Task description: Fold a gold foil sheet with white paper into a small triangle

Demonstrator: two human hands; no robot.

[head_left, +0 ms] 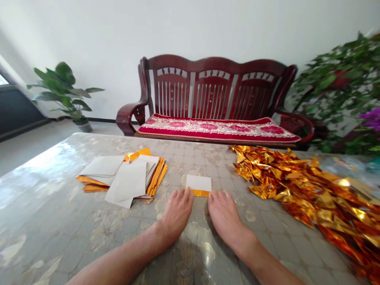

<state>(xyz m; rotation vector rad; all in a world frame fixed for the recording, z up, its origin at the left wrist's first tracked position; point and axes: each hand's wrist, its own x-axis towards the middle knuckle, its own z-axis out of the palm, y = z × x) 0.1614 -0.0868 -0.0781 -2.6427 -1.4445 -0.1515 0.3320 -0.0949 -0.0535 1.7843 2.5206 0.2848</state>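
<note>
The bare left hand (177,209) and bare right hand (225,211) rest on the grey, floral-patterned table cover (130,231); the fingers of each lie close together, at the near corners of a white rectangular paper with gold foil edge (198,183), which lies between them; thumbs are hidden, so I cannot tell if they pinch; farther left is a loose stack of white-and-gold sheets (127,180), at right a heap of creased, shiny gold foil pieces (276,170); behind stands a dark-red wooden bench (212,89).

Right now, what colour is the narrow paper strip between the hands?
The strip is shiny golden orange, seen best in the head view.
</note>
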